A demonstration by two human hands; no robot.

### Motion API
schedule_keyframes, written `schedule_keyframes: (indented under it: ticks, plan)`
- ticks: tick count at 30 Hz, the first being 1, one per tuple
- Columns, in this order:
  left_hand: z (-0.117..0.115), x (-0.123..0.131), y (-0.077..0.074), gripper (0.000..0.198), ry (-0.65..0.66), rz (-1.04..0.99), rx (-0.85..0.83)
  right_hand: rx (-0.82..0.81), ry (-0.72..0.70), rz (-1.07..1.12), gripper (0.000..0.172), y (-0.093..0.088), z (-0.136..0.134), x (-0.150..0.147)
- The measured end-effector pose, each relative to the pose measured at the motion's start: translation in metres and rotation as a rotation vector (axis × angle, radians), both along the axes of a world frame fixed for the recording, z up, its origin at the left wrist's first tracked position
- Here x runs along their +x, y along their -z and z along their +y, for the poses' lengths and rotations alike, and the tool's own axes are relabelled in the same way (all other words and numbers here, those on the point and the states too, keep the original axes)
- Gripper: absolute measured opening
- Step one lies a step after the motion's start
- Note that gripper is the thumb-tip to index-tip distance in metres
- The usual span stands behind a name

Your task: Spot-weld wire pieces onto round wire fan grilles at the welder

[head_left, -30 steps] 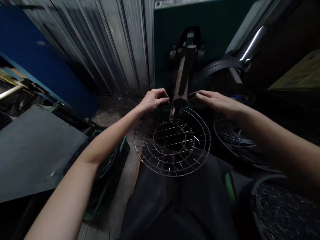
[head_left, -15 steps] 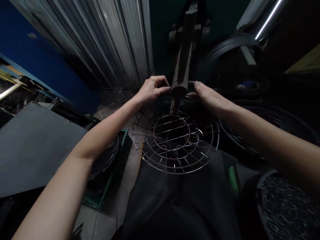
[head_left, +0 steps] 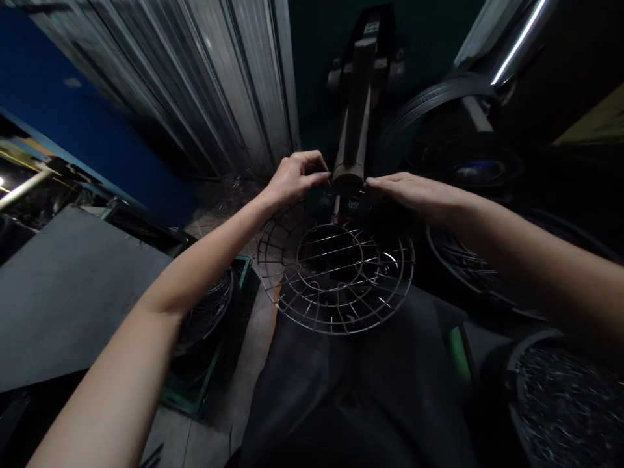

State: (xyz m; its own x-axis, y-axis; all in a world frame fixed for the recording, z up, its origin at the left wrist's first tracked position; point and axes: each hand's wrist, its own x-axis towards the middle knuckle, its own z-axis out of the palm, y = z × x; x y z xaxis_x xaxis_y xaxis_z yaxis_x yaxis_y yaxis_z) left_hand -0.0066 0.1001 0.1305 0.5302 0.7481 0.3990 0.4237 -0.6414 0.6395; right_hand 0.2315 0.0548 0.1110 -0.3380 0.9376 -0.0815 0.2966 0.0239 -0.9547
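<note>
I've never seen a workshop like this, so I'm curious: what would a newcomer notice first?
Probably the round wire frame in the middle of the view, its wires catching the light. Just beyond it, the left fingers and right fingers flank the end of a thick bar. A bright white strip stands out at upper right.

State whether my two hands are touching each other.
Apart: the head view shows the round bar in the gap between left hand and right hand.
</note>
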Motion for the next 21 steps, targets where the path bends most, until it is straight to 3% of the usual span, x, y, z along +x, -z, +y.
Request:
schedule_keyframes:
  ticks: [4,7,12,21]
  plan:
    - [-0.002,0.001,0.001,0.026,-0.006,-0.011,0.007,0.03,0.04,-0.066,0.023,0.003,0.006,0.002]
    - [-0.003,0.001,0.001,0.024,0.013,-0.033,-0.009,0.024,-0.009,-0.092,0.018,0.0,0.007,0.003]
    - [-0.004,0.002,0.001,0.02,0.071,-0.063,-0.05,0.047,-0.134,-0.04,0.025,-0.001,0.01,0.003]
    - [-0.004,0.007,0.004,0.021,0.092,-0.073,-0.077,0.076,-0.091,0.148,0.034,0.024,0.008,-0.006]
